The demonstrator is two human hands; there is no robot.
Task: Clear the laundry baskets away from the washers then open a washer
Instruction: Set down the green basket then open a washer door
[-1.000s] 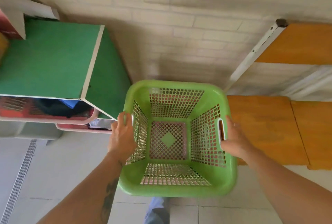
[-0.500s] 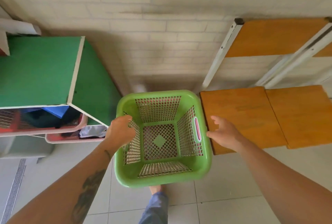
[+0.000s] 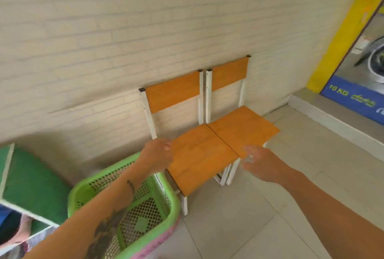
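The green mesh laundry basket [image 3: 166, 206] stands on the floor at lower left, between the green shelf and the chairs, seemingly nested on a pink one. My left hand [image 3: 158, 154] is raised above its far rim, fingers loosely curled, holding nothing. Over the front edge of the chair seats, my right hand [image 3: 259, 165] hovers with fingers spread and empty. A washer [image 3: 374, 59] with a round door shows at the far right edge, behind a blue "10 KG" panel.
Two orange-seated chairs with white frames [image 3: 207, 154] stand side by side against the brick wall. A green shelf unit [image 3: 31, 186] holding pink baskets of laundry sits at the left. A raised step [image 3: 332, 121] runs before the washer. Tiled floor lies to the right.
Both hands have let go of the green basket, which now rests on the floor. The view has swung up and right, bringing the chairs and the washer into sight.
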